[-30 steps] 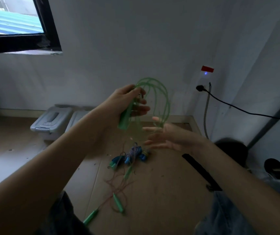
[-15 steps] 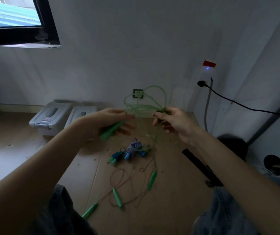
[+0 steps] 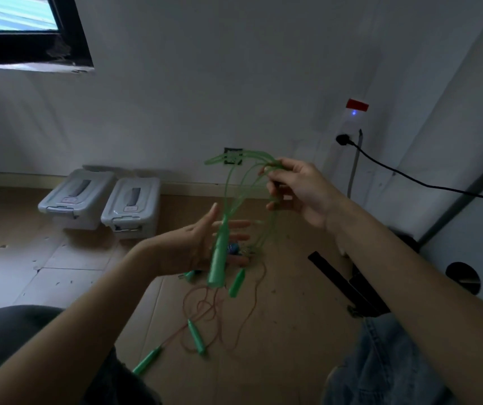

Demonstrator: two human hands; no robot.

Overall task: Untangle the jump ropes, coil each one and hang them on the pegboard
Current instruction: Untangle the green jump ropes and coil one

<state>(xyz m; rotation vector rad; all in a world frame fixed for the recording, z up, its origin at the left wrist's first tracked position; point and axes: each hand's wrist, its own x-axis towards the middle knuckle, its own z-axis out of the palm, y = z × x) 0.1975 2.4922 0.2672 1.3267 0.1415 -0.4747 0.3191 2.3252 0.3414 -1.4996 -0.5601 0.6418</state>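
The green jump rope loops, gripped before by the left hand, now released, are pinched by the right hand; its handle dangles, so coiling is unfinished.

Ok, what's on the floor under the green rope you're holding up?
Below the green rope lie a tangled reddish rope with green handles and a blue-handled piece. The left hand and hanging handle cover most of that blue piece.

Two grey lidded bins by wall
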